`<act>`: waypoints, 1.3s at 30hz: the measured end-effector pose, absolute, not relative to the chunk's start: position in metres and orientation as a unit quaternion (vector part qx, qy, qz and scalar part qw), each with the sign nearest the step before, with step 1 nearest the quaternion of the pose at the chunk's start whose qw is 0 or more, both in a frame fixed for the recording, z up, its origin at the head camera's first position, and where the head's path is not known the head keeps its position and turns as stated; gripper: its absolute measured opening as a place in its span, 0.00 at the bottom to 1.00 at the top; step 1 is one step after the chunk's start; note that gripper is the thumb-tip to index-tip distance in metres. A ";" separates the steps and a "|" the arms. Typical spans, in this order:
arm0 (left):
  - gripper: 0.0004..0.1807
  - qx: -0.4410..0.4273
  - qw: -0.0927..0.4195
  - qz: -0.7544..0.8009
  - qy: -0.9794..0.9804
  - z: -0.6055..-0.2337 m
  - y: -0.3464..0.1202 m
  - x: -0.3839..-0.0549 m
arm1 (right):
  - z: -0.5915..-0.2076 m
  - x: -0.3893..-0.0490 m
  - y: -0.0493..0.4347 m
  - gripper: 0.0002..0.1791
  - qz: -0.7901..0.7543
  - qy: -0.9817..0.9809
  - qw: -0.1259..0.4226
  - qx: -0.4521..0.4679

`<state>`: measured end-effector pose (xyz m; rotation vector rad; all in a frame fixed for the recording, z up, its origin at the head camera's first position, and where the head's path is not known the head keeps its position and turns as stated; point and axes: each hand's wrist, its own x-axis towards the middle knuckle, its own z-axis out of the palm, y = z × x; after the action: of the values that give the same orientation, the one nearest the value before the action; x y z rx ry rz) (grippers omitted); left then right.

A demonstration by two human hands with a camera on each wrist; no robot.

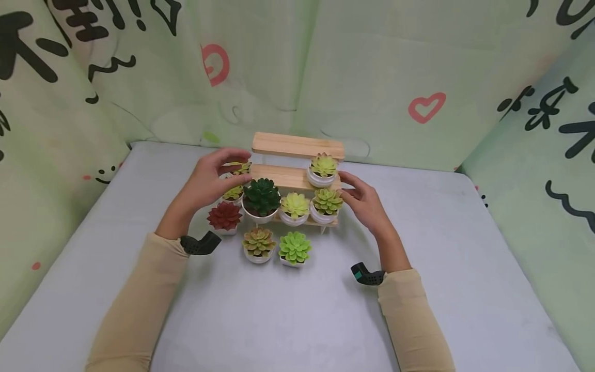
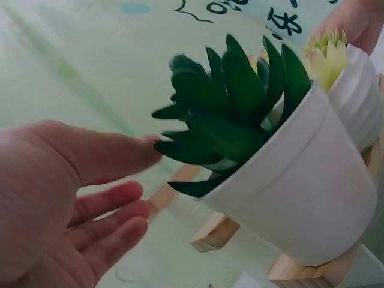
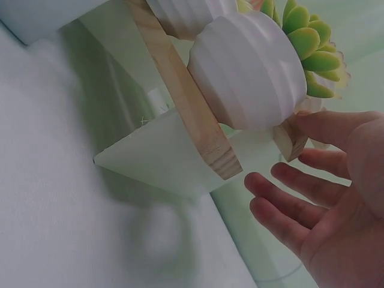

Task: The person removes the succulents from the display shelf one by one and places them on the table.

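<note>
My left hand is at the left end of a tiered wooden shelf, fingers loosely spread and holding nothing. In the left wrist view its thumb tip comes right up to the leaves of a dark green succulent in a white pot; whether they touch I cannot tell. This pot stands on the lowest board, beside a yellow-green succulent and another green one. At the shelf's right end is my right hand, its thumb against the end of a board, the other fingers extended.
A pale succulent stands on the middle board, below the top board. Left of the shelf are a red succulent and two partly hidden ones. In front stand a brownish succulent and a bright green one. Printed curtains surround the table.
</note>
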<state>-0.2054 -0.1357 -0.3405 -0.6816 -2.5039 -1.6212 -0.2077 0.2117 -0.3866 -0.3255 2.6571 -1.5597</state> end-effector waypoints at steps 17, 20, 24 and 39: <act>0.26 -0.191 -0.018 -0.505 -0.842 -0.369 -0.136 -0.232 | -0.389 -0.210 0.210 0.27 -0.507 0.856 -0.004 -0.100; 0.25 -0.189 -0.019 -0.499 -0.845 -0.372 -0.134 -0.233 | -0.387 -0.209 0.210 0.26 -0.517 0.850 -0.037 -0.093; 0.24 -0.194 -0.021 -0.500 -0.844 -0.373 -0.132 -0.233 | -0.382 -0.205 0.212 0.26 -0.539 0.835 -0.072 -0.082; 0.24 -0.192 -0.042 -0.509 -0.838 -0.379 -0.131 -0.234 | -0.341 -0.196 0.188 0.28 -0.558 0.822 -0.067 -0.098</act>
<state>-0.2341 -0.1306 -0.3785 -0.6186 -2.7050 -1.6443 -0.1955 0.1881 -0.3410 -0.3214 2.6972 -1.8310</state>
